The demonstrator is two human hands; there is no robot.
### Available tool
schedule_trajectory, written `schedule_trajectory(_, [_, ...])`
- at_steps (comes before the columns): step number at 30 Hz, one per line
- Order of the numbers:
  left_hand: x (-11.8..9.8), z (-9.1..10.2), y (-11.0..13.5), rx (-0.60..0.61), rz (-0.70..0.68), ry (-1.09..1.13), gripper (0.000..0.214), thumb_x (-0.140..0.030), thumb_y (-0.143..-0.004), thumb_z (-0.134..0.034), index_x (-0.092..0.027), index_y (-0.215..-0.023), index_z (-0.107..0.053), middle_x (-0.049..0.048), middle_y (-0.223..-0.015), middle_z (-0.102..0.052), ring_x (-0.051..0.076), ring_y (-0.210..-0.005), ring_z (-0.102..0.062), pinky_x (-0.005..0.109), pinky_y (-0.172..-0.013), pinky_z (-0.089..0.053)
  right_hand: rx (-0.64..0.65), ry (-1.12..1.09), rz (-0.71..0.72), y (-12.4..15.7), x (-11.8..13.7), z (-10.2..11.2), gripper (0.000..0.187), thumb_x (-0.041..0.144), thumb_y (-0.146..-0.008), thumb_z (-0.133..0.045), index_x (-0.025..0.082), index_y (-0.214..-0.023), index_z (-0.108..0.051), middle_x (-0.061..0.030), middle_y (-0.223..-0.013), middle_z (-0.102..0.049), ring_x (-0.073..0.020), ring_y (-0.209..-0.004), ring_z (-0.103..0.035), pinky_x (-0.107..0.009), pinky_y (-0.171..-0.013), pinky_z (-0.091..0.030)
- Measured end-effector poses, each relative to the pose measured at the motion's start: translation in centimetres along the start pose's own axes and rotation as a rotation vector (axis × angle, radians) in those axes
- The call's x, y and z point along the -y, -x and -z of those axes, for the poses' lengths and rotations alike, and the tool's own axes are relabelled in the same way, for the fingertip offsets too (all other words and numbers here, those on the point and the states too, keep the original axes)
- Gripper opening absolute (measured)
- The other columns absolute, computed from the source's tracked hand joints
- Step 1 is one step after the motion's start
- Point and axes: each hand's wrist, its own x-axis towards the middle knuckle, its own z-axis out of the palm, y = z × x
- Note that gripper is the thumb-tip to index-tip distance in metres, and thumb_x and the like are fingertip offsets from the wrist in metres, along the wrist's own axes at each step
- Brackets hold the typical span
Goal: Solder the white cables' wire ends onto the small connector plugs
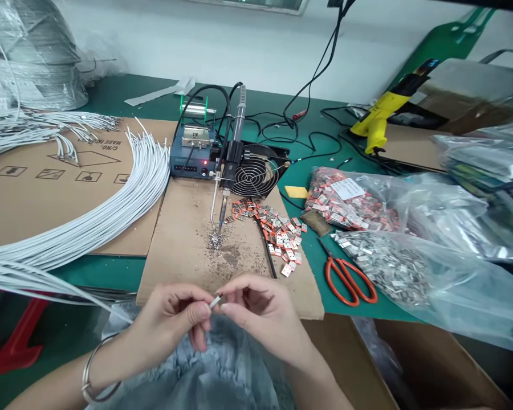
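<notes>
Close to the cardboard's front edge, my left hand (177, 310) pinches a white cable (215, 302) just behind its end, between thumb and forefinger. My right hand (263, 310) is curled at the cable's tip, its thumb and fingertips on the short bared wires. How firmly those fingers grip is partly hidden. Beyond the hands, a soldering iron (225, 199) is clamped tip-down over a small heap of solder bits (215, 240). Loose USB connectors (284, 239) with orange inserts are scattered to its right.
A bundle of white cables (123, 210) curves across the left. Behind stand a blue soldering station (192, 154) and a black fan (256, 173). Orange-handled scissors (348, 282), a bag of connectors (346, 199) and a bag of metal shells (385, 265) lie right.
</notes>
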Motion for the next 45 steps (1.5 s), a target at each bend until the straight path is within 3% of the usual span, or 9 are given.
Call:
schedule_trajectory(10, [0.5, 0.5, -0.2, -0.052, -0.352, -0.527, 0.021, -0.029, -0.087, -0.052, -0.017, -0.083, -0.068, 0.0003, -0.062, -0.056, 0.01, -0.054, -0.055, 0.021, -0.054, -0.041, 0.056, 0.217, 0.113, -0.5, 0.8, 0.6, 0.007, 0.022, -0.075, -0.067, 0.016, -0.079, -0.069, 0.0006, -0.059, -0.055, -0.0111, -0.053, -0.045, -0.024, -0.047, -0.034])
schedule_trajectory(16, [0.0, 0.6, -0.2, 0.181, -0.089, -0.372, 0.03, -0.03, -0.091, -0.041, -0.014, -0.072, -0.058, -0.003, -0.053, -0.05, 0.007, -0.042, -0.05, 0.017, -0.044, -0.037, 0.17, 0.289, 0.205, -0.4, 1.2, 1.3, 0.006, 0.013, -0.072, -0.069, 0.014, -0.067, -0.067, -0.001, -0.059, -0.057, -0.0104, -0.052, -0.047, -0.023, -0.048, -0.035])
schedule_trajectory(19, [-0.1, 0.5, -0.3, 0.163, -0.016, -0.245, 0.027, -0.034, -0.088, -0.047, -0.014, -0.075, -0.06, -0.0034, -0.052, -0.051, 0.008, -0.041, -0.05, 0.017, -0.042, -0.038, 0.043, 0.119, 0.203, -0.5, 0.6, 0.8, 0.013, 0.012, -0.069, -0.07, 0.015, -0.059, -0.063, 0.0005, -0.053, -0.055, -0.0098, -0.048, -0.046, -0.022, -0.043, -0.033])
schedule_trajectory(25, [-0.1, -0.1, -0.1, -0.099, -0.347, -0.468, 0.01, -0.023, -0.08, -0.062, -0.017, -0.077, -0.07, 0.0008, -0.062, -0.064, 0.011, -0.057, -0.057, 0.019, -0.054, -0.042, -0.148, -0.15, 0.242, -0.5, -0.6, -1.2, 0.014, 0.008, -0.066, -0.069, 0.018, -0.057, -0.063, 0.0018, -0.052, -0.055, -0.0085, -0.046, -0.046, -0.019, -0.042, -0.034])
schedule_trajectory(30, [0.1, -0.6, -0.3, -0.062, -0.122, -0.078, 0.025, -0.037, -0.076, -0.065, -0.014, -0.068, -0.065, 0.0014, -0.049, -0.065, 0.011, -0.045, -0.059, 0.019, -0.048, -0.047, -0.25, -0.427, 0.242, -0.6, -1.6, -3.4, 0.013, 0.016, -0.073, -0.069, 0.019, -0.062, -0.063, 0.0031, -0.053, -0.051, -0.0085, -0.047, -0.046, -0.019, -0.043, -0.035])
schedule_trajectory(34, [-0.5, -0.3, -0.5, -0.046, -0.025, 0.064, 0.028, -0.039, -0.07, -0.071, -0.012, -0.068, -0.064, 0.0004, -0.048, -0.064, 0.011, -0.041, -0.06, 0.018, -0.044, -0.046, -0.222, -0.687, 0.118, -1.1, -1.4, -2.6, 0.022, 0.024, -0.077, -0.068, 0.02, -0.058, -0.057, 0.0085, -0.044, -0.036, -0.006, -0.04, -0.028, -0.018, -0.041, -0.028])
schedule_trajectory(37, [-0.9, 0.0, -0.3, -0.038, 0.015, 0.068, 0.026, -0.037, -0.069, -0.072, -0.012, -0.069, -0.064, -0.0016, -0.049, -0.061, 0.011, -0.041, -0.06, 0.017, -0.041, -0.045, -0.255, -0.483, 0.12, -1.1, -0.9, -1.0, 0.014, 0.023, -0.074, -0.07, 0.021, -0.063, -0.062, 0.0071, -0.048, -0.043, -0.0063, -0.044, -0.033, -0.018, -0.044, -0.03])
schedule_trajectory(40, [-0.8, 0.2, -0.1, -0.014, 0.018, -0.01, 0.023, -0.035, -0.072, -0.069, -0.012, -0.071, -0.065, -0.0014, -0.049, -0.06, 0.01, -0.042, -0.059, 0.017, -0.043, -0.043, -0.113, -0.172, 0.055, -0.8, -0.5, -0.2, 0.006, 0.017, -0.069, -0.072, 0.02, -0.073, -0.069, 0.0023, -0.056, -0.055, -0.0084, -0.049, -0.043, -0.019, -0.045, -0.033])
schedule_trajectory(45, [-0.4, 0.3, -0.1, -0.001, 0.019, -0.107, 0.02, -0.033, -0.077, -0.065, -0.013, -0.075, -0.068, -0.0014, -0.049, -0.06, 0.01, -0.045, -0.059, 0.017, -0.047, -0.042, -0.073, -0.062, 0.049, -0.6, 0.0, -0.3, 0.008, 0.014, -0.068, -0.069, 0.018, -0.062, -0.065, 0.0025, -0.053, -0.052, -0.0087, -0.046, -0.042, -0.02, -0.042, -0.032])
